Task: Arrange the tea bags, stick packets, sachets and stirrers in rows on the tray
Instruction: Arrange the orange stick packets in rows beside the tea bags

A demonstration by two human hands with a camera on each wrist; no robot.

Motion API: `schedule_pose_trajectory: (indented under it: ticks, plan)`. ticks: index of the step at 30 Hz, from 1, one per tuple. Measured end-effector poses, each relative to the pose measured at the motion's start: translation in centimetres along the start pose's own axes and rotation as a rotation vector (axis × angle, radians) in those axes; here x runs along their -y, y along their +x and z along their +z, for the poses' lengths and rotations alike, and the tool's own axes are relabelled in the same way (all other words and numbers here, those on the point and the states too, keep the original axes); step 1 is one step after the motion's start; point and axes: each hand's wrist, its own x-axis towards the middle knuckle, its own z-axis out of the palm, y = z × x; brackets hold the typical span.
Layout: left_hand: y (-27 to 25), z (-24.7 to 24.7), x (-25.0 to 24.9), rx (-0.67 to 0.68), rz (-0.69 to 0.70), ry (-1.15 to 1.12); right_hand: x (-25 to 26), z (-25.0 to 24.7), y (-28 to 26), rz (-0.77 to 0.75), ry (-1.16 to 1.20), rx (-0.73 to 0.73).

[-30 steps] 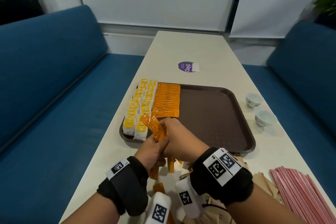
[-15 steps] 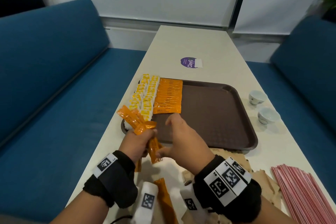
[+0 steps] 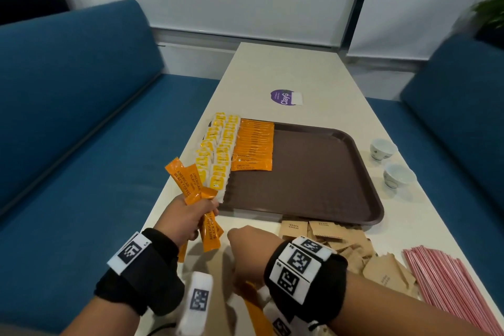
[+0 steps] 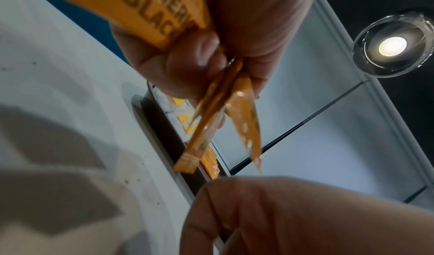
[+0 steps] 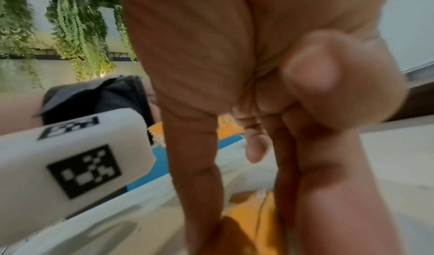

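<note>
Since a second earlier the two hands had parted: the right hand (image 3: 245, 248) had dropped from the bundle toward an orange coffee stick packet on the table (image 3: 272, 68) beneath it, fingers extended downward, apparently holding nothing yet. The left hand (image 3: 188, 218) gripped a fan of coffee stick packets (image 3: 191, 185) just left of it. Ahead of both hands, the brown tray (image 3: 313, 172) carried tea bags (image 3: 218, 155) and one packet row (image 3: 253, 144). Brown sugar sachets (image 3: 327, 232) and pink stirrers (image 3: 447, 284) lay right of the right hand. Gathering packets seemed underway; next, pinching that loose one cleanly.
</note>
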Motion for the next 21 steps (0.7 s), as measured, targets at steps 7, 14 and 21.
schedule_pose_trajectory:
  ticks: [7,14,21]
  plan:
    - [-0.2,0.4,0.6,0.048,-0.03,0.057,0.2,0.5,0.1,0.027,0.0,-0.08]
    - [0.3,1.3,0.4,0.096,-0.053,0.079,-0.2,0.0,0.0,0.02,-0.034,-0.115]
    - [0.5,1.6,-0.4,0.144,-0.053,0.1,-6.4,-4.9,-1.2,0.125,0.566,-0.503]
